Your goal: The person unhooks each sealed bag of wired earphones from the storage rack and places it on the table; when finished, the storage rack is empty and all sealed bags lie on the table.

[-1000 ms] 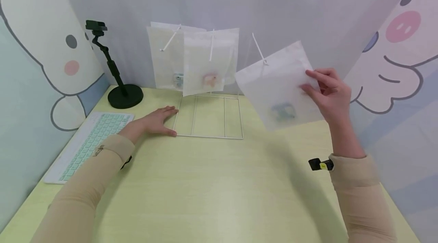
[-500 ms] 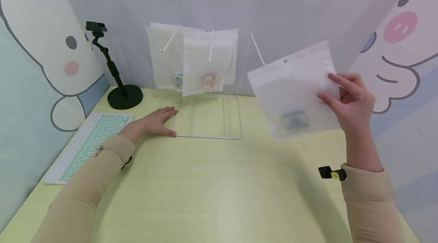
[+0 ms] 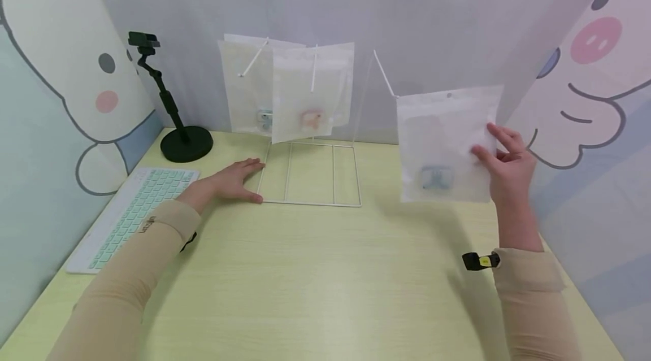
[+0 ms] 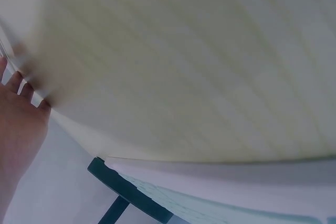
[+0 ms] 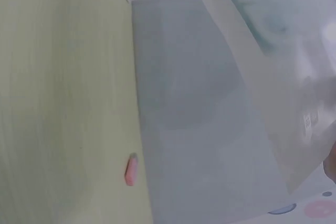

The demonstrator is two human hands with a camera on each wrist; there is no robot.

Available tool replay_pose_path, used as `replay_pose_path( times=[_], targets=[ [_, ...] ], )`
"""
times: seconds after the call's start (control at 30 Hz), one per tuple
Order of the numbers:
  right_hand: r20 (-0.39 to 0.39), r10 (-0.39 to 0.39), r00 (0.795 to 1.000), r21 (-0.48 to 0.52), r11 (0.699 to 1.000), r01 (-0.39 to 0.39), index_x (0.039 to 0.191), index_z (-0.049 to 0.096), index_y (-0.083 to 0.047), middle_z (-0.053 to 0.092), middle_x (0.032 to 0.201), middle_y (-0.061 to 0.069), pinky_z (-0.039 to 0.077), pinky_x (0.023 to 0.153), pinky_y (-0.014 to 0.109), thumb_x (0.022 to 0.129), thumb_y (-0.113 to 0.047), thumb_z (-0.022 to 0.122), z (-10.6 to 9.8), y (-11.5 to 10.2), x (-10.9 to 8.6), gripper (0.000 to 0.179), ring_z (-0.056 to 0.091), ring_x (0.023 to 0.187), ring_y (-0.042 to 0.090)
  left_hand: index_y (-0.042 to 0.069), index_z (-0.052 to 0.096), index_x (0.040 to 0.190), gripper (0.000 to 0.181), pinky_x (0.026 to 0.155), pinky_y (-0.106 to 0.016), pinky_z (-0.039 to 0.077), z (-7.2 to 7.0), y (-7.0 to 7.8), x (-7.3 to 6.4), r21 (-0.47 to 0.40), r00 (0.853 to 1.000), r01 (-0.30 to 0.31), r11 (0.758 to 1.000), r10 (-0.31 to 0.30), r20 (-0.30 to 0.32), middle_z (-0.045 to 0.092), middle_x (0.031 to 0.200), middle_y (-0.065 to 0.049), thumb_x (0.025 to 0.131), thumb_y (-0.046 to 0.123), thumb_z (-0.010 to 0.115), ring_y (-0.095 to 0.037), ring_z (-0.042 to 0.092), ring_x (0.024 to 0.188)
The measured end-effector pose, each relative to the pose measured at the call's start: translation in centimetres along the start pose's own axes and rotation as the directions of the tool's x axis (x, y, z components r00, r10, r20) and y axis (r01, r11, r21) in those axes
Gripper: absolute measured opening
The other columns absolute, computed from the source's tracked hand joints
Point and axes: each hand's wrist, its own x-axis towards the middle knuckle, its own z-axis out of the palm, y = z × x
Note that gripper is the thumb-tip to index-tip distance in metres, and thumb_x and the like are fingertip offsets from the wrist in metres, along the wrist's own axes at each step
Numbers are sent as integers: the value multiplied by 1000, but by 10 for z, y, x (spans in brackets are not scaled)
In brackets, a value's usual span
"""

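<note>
My right hand [image 3: 511, 172] pinches the right edge of a translucent white zip bag [image 3: 442, 135], which hangs nearly upright. A blurry blue item [image 3: 436, 178] shows through its lower part, and a small hole is near the top edge. The bag's upper left corner is by the tip of the white rack's right hook [image 3: 385, 75]; I cannot tell whether they touch. With fingers spread, my left hand [image 3: 231, 182] rests at the left side of the wire rack base [image 3: 334, 174]. Similar bags hang from the left and middle hooks, including a front bag [image 3: 300, 90] containing something orange-pink.
A white keyboard [image 3: 137, 214] with mint keys lies on the left. Behind it stands a black phone stand [image 3: 185, 143]. The right wrist view shows a small pink-red object [image 5: 131, 170] on the table near the wall. Padded cartoon walls enclose the table.
My right hand has drawn the bag off the right hook, moving right, then lowered it slightly and turned it from slanted to nearly upright. The left hand stays in place.
</note>
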Motion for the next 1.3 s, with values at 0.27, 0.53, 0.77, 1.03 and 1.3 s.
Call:
replay_pose_path(
  times=[0.27,0.53,0.77,1.03,1.3],
  targets=[
    [-96,187,978,-134,971,-199,116,69,-14,58,115,-6,44,58,9,68,-9,84,4,35,5,51,47,74,8,7,25,149,101,113,-58,7,3,-1,1,5,1000,-13,1000,13,-4,14,156,-18,75,59,70,-39,6,144],
    [-101,405,909,-237,877,-417,123,65,-21,48,134,-5,46,86,12,68,-18,85,9,72,17,59,39,120,8,6,20,151,100,112,-61,2,1,7,-5,36,1000,16,999,-17,21,9,157,-20,79,60,65,-39,2,144],
    [-64,400,914,-374,840,-394,130,59,-18,45,142,-1,29,110,27,74,-20,81,9,106,31,60,29,135,10,7,23,150,102,109,-66,3,-2,14,-2,51,997,72,996,-74,30,11,157,-18,77,67,61,-38,5,144],
    [96,331,939,-569,792,-221,138,50,-11,36,144,8,35,107,36,82,-27,73,9,129,40,62,36,130,23,9,23,150,104,109,-66,5,0,15,-2,78,996,81,994,-83,15,13,157,-17,74,68,64,-36,7,144],
    [288,377,880,-764,645,-26,145,34,-4,24,145,23,28,107,54,82,-30,74,7,142,47,80,29,131,44,10,22,151,102,110,-65,4,0,14,-3,72,997,76,995,-77,13,13,157,-16,76,66,64,-36,7,144]
  ],
)
